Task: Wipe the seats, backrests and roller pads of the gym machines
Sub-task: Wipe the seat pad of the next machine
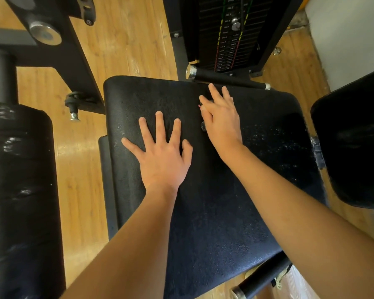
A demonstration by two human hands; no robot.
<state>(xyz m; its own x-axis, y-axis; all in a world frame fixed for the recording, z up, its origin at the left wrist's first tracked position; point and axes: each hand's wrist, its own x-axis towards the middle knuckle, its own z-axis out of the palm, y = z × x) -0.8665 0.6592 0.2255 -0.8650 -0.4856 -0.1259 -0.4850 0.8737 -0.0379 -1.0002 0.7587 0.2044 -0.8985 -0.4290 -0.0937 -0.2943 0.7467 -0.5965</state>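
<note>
The seat (214,212) lies under both palms: left hand (163,156) pressed flat, fingers splayed; right hand (221,119) covers a small dark object (203,126), grip unclear.

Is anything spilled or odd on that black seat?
Yes: pale specks, perhaps spray droplets, dot the seat to the right of the right hand. The left hand lies flat on a plain patch. Nothing looks torn.

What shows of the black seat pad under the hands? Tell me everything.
The seat pad is a black, rounded-cornered cushion with pebbled, leather-like cover, lying flat above the wooden floor. Pale droplets speckle its right side. The left hand lies flat on it, fingers spread; the right hand rests on it over something small and dark.
</note>
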